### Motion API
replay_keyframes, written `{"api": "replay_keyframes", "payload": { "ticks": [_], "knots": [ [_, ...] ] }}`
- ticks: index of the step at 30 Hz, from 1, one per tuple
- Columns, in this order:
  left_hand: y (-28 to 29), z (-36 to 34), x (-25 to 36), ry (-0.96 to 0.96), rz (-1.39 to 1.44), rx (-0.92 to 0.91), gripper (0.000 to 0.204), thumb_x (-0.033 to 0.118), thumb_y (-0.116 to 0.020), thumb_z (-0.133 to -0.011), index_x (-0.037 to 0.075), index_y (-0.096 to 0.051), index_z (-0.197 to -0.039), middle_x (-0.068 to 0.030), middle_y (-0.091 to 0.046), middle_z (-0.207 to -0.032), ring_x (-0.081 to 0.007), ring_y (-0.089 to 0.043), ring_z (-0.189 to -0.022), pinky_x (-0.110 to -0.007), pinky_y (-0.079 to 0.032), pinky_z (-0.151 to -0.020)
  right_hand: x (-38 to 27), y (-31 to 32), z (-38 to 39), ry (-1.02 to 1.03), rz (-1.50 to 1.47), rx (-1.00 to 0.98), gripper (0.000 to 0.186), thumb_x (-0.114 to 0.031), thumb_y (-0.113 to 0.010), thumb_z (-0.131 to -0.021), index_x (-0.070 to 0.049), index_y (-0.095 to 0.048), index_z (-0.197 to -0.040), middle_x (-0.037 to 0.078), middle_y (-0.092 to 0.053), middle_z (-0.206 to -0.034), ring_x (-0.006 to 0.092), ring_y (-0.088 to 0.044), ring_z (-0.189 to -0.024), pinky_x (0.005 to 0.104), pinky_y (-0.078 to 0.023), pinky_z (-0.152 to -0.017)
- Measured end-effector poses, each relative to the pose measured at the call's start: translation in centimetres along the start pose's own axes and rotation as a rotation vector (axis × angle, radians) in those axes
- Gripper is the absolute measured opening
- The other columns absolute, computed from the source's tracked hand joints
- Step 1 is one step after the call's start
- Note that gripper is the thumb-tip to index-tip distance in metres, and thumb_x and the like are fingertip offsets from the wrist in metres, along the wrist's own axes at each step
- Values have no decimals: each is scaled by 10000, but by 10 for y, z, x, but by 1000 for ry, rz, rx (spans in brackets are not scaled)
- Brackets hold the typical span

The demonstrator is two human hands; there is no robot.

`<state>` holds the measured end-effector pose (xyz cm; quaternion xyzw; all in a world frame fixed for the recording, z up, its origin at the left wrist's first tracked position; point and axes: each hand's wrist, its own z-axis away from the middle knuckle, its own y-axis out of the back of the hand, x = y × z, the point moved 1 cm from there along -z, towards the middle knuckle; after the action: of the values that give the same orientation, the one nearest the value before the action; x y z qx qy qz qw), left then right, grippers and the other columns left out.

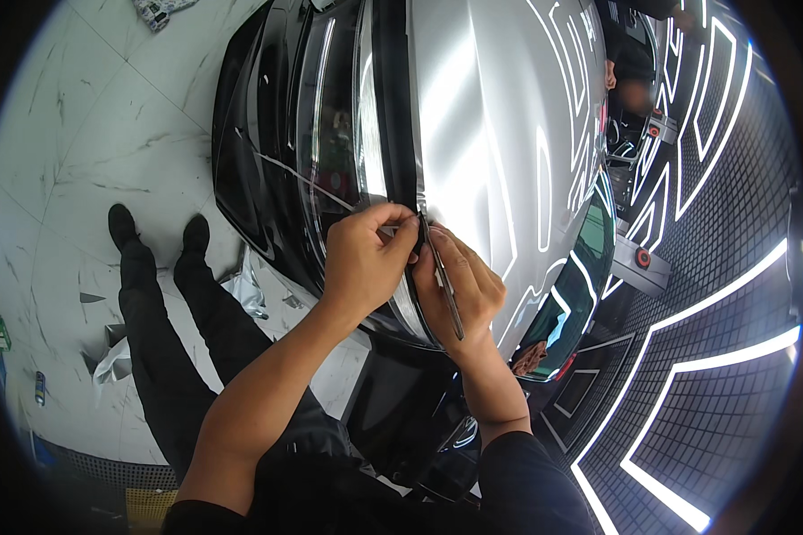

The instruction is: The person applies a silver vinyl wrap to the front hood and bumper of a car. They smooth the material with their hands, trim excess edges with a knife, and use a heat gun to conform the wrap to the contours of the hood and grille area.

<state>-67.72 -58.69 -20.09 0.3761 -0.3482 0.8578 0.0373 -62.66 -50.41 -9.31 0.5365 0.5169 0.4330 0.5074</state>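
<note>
A car with a glossy silver hood and a black front end is before me. My right hand grips a slim metal craft knife, its tip end at the hood's front edge. My left hand is closed in a pinch against that same edge, touching the dark gap between hood and headlight. A thin pale strip slants across the black front toward my left hand; whether its end is in the pinch is hidden. Fingertips of both hands almost meet.
Crumpled silver film scraps lie on the marbled tile floor near my feet, with a small can farther left. A brown cloth rests near the windshield. Another person's hand shows beyond the car.
</note>
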Motion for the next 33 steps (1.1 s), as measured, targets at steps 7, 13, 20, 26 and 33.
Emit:
{"api": "replay_keyframes", "payload": {
  "ticks": [7, 13, 20, 26, 33],
  "knots": [
    [1, 0, -2, -6, -9, -2, 154, 84, -709, -1020, -57, -765, -1047, -42, -740, -777, -68, -666, -655, -237, -518, -596, -2, -2, -1, -15, 3, 9, 296, 71, -807, -831, 84, -732, -1116, 233, -781, -1033, 343, -801, -869, 369, -648, -748],
    [1, 0, -2, -12, -6, 1, 145, 68, -705, -1017, -60, -765, -1051, -43, -736, -766, -61, -651, -644, -233, -501, -582, -2, -3, -3, -6, -1, 17, 295, 73, -810, -828, 88, -730, -1111, 235, -780, -1028, 349, -798, -863, 373, -645, -745],
    [2, 1, -1, -7, -14, 7, 142, 58, -705, -1013, -61, -768, -1060, -39, -730, -745, -54, -639, -631, -228, -486, -571, -2, -3, -7, -17, -18, -4, 308, 80, -810, -822, 98, -724, -1118, 247, -776, -1029, 361, -796, -863, 375, -640, -745],
    [3, 1, -1, 12, -49, 1, 139, 53, -707, -1010, -60, -769, -1064, -43, -736, -752, -53, -641, -629, -229, -486, -573, -1, -4, -11, 3, -17, -1, 303, 79, -810, -823, 99, -723, -1113, 246, -777, -1029, 362, -795, -862, 373, -640, -747],
    [3, 1, -2, 18, -87, 8, 141, 54, -705, -1013, -53, -770, -1077, -66, -760, -789, -67, -673, -647, -241, -499, -580, -2, -5, -15, -5, -21, -10, 299, 73, -811, -826, 94, -725, -1112, 242, -779, -1021, 358, -795, -857, 374, -640, -745]
  ]
}}
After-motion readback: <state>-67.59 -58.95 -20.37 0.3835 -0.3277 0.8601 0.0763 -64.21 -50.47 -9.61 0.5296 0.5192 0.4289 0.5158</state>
